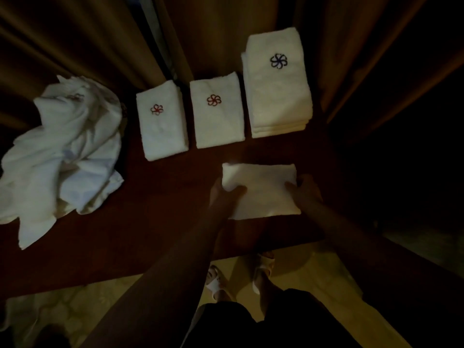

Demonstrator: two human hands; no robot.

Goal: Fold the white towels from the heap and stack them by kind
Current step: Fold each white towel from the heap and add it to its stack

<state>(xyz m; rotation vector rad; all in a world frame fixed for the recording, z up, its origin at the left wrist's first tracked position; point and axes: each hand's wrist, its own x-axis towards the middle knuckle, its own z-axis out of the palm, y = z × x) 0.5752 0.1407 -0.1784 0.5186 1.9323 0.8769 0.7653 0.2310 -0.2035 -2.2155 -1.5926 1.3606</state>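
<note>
While your left hand (pixel 226 193) and right hand (pixel 305 188) pinch the side edges of the folded towel (pixel 261 192), a soft terry rectangle on the dark wooden table (pixel 163 197), the rumpled heap (pixel 62 151) lies far left. Three neat stacks (pixel 277 91) sit behind; dim light hides your fingertips.

No words or numbers can be read. A red pinwheel-flower emblem is stitched on the left folded towel (pixel 163 121), another is seen on the middle folded towel (pixel 217 111), and a dark one is borne by the tall towel stack (pixel 278 84).
</note>
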